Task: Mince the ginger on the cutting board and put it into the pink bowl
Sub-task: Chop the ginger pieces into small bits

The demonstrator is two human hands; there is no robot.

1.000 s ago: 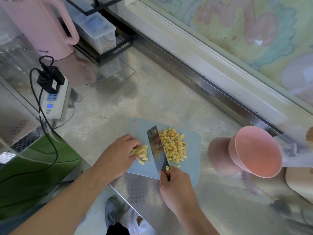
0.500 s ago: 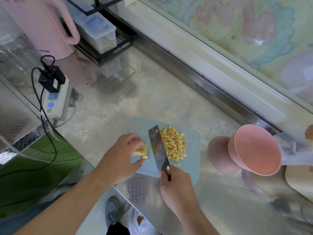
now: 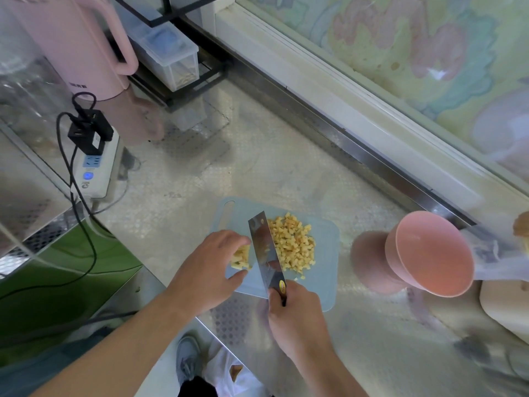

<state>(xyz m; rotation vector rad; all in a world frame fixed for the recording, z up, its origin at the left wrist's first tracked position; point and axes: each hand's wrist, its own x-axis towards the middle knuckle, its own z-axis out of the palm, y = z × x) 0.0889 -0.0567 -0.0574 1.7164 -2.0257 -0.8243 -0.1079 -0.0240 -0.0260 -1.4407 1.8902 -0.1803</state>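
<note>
A light blue cutting board (image 3: 326,242) lies on the steel counter. A pile of diced ginger (image 3: 293,245) sits on its right half. My left hand (image 3: 209,270) holds a small bundle of ginger strips (image 3: 242,257) down on the board's left side, fingers curled over them. My right hand (image 3: 297,316) grips the handle of a cleaver (image 3: 264,247), whose blade stands right beside the strips, between them and the diced pile. The pink bowl (image 3: 429,253) stands empty on the counter to the right of the board.
A pink kettle (image 3: 74,44) and a clear storage box (image 3: 166,53) on a black rack stand at the back left. A power strip (image 3: 94,164) with a black cable lies left. The counter's front edge (image 3: 177,299) runs just below the board. A pale object (image 3: 503,305) sits far right.
The exposed length of ginger strips has shrunk as the cleaver worked leftward against my left hand's fingers. The diced pile has grown slightly. The bowl has not moved.
</note>
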